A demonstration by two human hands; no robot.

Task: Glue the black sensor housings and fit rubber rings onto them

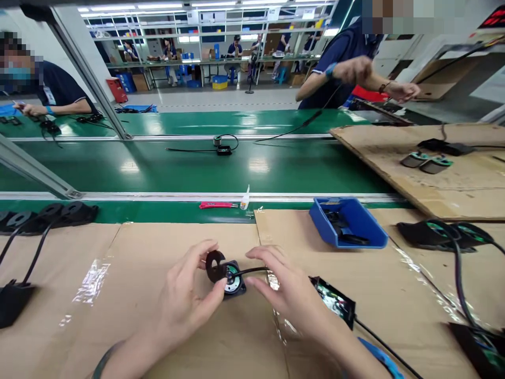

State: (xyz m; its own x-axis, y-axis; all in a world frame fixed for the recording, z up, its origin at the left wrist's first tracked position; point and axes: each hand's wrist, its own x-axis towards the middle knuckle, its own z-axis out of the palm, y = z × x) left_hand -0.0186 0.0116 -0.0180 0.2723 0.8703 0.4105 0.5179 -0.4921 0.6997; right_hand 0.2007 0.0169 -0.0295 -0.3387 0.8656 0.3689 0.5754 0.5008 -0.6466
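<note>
In the head view, my left hand [183, 295] holds a black ring-shaped cover [213, 269] tilted up on its edge, fingers behind it. The thumb of that hand rests at the rim of a small black housing [234, 284] with a round silver and green inside, lying on the cardboard. A black cable [254, 270] runs from the housing towards my right hand [288, 287]. The thumb and forefinger of my right hand are apart around the cable, not visibly gripping it. Beside the right wrist lies a black box with an exposed circuit board [335, 301], partly hidden by the hand.
A blue bin [379, 231] with black parts stands behind right. A pink cutter [218, 205] and small white bottle [245, 200] lie by the green conveyor belt [177, 173]. Cabled black units [79, 211] sit left, others [434, 234] right. Co-workers work across the belt.
</note>
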